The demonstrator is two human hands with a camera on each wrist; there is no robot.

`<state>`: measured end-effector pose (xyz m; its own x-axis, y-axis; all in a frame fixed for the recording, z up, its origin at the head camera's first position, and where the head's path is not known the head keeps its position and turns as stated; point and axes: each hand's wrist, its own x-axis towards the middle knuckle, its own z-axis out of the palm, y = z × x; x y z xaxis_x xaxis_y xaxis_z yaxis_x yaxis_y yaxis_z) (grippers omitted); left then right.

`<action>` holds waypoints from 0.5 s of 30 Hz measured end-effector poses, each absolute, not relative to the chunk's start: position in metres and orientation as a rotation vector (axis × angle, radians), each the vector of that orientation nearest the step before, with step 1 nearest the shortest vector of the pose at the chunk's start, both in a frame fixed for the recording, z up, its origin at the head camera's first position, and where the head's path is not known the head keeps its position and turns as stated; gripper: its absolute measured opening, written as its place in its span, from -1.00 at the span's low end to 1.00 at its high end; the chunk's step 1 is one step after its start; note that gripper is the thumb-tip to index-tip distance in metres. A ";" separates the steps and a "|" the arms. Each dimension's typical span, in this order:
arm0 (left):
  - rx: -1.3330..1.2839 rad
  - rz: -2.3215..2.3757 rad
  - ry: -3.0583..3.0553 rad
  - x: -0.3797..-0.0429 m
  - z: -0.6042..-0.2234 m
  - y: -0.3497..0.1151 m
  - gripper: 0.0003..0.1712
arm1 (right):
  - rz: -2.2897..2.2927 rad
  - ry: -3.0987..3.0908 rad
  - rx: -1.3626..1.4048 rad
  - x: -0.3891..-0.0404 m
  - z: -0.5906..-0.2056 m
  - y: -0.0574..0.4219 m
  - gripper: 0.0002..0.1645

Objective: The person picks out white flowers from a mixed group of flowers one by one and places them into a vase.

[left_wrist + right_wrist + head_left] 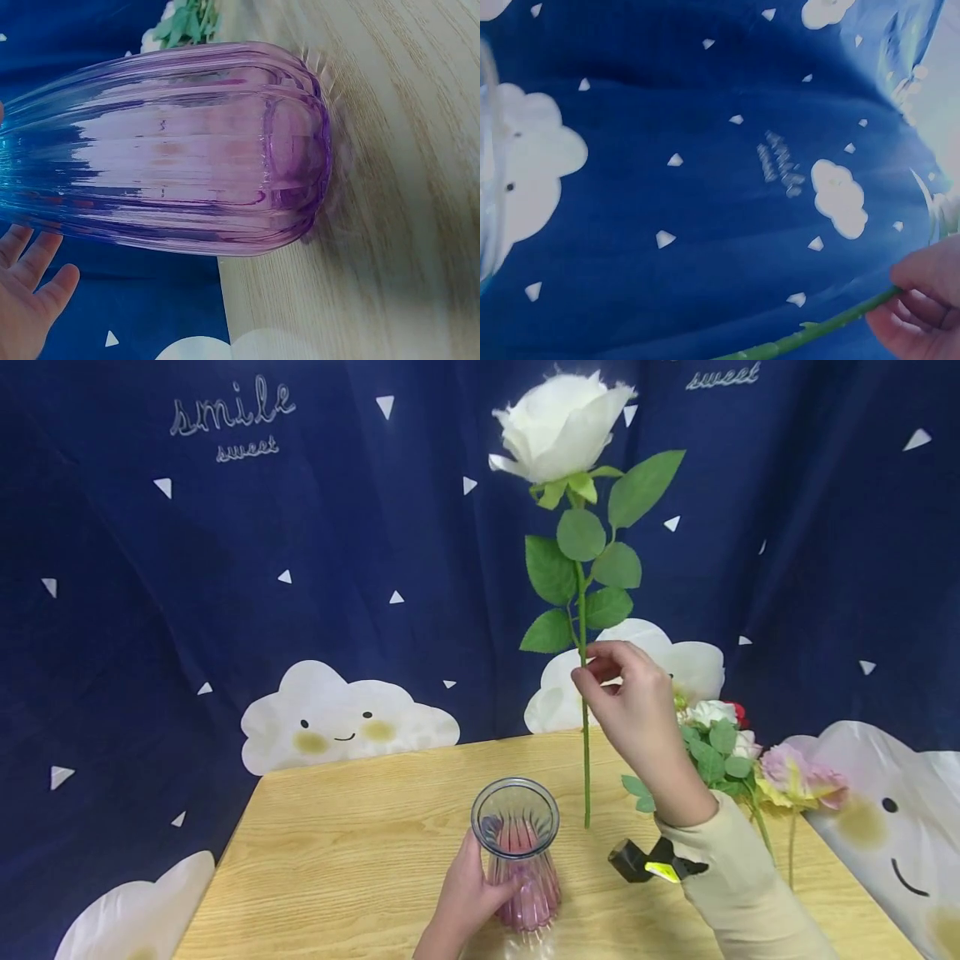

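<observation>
A person's right hand pinches a tall white rose with a slim green stem and oval leaves between thumb and fingers, upright over a pale wood-grain counter. Well apart from it, the left hand curls round a fluted, see-through vase, smoky blue-grey at its round rim and pink-purple at its base, some fingers hidden behind the wall. The rose is outside the vase, its stem tip right of the rim.

In the left wrist view the vase's top is cut off; blue and pale bands show through its ribs. In the right wrist view the stem runs out of frame and the bloom cannot be clearly made out. A beige sleeve partly hides a heap of white, pink and red flowers; an angular black object with a yellow patch is too unclear to name. Behind hangs a softly creased navy curtain printed with clouds.
</observation>
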<state>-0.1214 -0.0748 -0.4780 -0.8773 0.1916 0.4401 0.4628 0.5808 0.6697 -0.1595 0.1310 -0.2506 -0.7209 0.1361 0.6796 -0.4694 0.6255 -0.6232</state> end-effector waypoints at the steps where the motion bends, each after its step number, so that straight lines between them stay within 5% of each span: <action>1: -0.533 -1.192 -2.494 -0.121 -0.478 -0.075 -0.03 | 1.094 -2.113 0.265 -0.157 -0.247 0.129 -0.76; 15: -0.531 -1.230 -2.506 -0.121 -0.479 -0.076 0.00 | 1.197 -2.114 0.427 -0.149 -0.234 0.095 -0.76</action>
<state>-0.1210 -0.0758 -0.4786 -0.8872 0.1946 0.4183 0.4500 0.5654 0.6913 -0.1486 0.0954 -0.2345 -0.7271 0.0391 0.6854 -0.5676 0.5273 -0.6323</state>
